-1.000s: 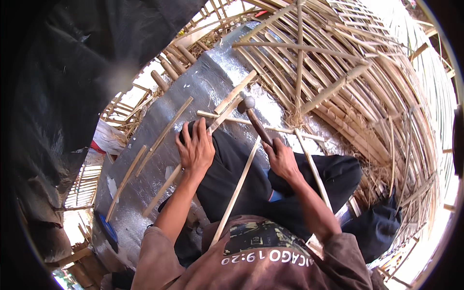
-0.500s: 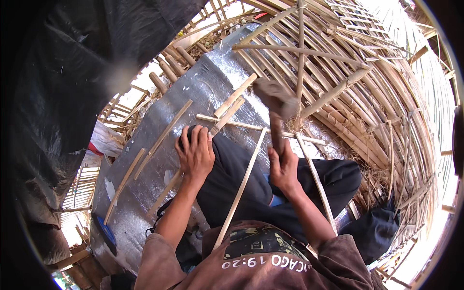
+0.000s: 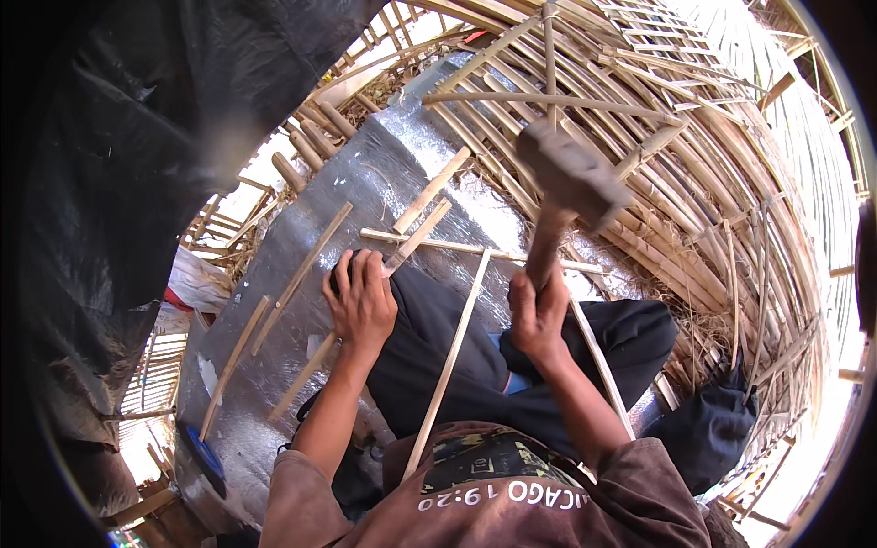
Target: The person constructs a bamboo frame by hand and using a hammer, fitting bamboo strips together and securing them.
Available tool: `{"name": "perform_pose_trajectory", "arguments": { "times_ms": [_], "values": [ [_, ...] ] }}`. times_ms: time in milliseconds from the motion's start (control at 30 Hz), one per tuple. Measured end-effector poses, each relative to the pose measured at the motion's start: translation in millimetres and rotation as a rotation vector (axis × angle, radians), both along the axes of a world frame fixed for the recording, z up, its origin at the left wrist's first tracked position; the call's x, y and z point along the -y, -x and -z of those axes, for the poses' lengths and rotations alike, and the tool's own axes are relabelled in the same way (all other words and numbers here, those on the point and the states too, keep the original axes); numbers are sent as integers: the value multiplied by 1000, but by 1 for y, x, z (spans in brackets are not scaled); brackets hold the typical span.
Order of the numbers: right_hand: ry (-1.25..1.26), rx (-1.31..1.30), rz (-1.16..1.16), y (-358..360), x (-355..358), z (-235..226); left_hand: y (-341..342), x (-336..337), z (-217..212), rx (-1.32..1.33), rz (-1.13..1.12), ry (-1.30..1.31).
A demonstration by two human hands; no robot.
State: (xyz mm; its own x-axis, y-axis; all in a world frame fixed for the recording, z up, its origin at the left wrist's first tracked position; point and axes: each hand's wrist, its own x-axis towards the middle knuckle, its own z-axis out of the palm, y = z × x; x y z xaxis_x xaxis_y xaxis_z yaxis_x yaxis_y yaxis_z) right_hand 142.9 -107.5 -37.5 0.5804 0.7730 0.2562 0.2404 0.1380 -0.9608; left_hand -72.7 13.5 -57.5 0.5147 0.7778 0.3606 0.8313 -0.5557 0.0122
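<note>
The hammer [image 3: 574, 178] has a dark, blocky, worn-looking head on a brown handle [image 3: 546, 245]; it hangs in the air near 2 o'clock from the middle of the view, its head slanting between about 10 and 4 o'clock. The pale bamboo strip [image 3: 420, 236] is flat and straight with a blunt far end, and it runs from 7 to 1 o'clock beneath the left hand [image 3: 360, 301]. Past the fingers it crosses a thinner stick [image 3: 457, 247] lying roughly from 9 to 3 o'clock (which of the two is on top is hard to say).

The right hand [image 3: 541, 315] is closed around the handle, thumb toward the head. The left hand is about half open, back upward, fingers bent and slightly parted, resting over the strip beside the knee of the dark trousers [image 3: 425, 320]; whether it grips the strip or only presses on it, I cannot tell.

Its palm is hidden, and hand and wrist cover the strip's middle stretch. A greyish patch beside the fingertips is hard to make out. The hammer's head is slightly blurred and covers part of the heaped bamboo [image 3: 694, 228] toward 2 o'clock. A blue-edged thing [image 3: 208, 454] near 8 o'clock shows too little to name.
</note>
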Motion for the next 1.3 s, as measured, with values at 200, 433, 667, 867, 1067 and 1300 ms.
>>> {"name": "perform_pose_trajectory", "arguments": {
  "times_ms": [200, 433, 667, 867, 1067, 1300],
  "values": [
    [666, 183, -150, 24, 31, 81, 15, 7, 9, -4, -42, 24],
    [332, 49, -31, 3, 8, -22, 3, -1, 4, -6, -26, -23],
    [373, 148, -78, 14, 4, 23, 0, -3, 7, 2, -52, -27],
    [522, 23, -56, 9, 6, 32, 6, -2, 11, 30, -12, -29],
    [61, -45, -46, -9, -20, -51, 4, 0, 7, -17, -37, -22],
    [640, 156, -118, 17, 10, 59, -5, 2, 7, -153, -27, -59]
  ]
}}
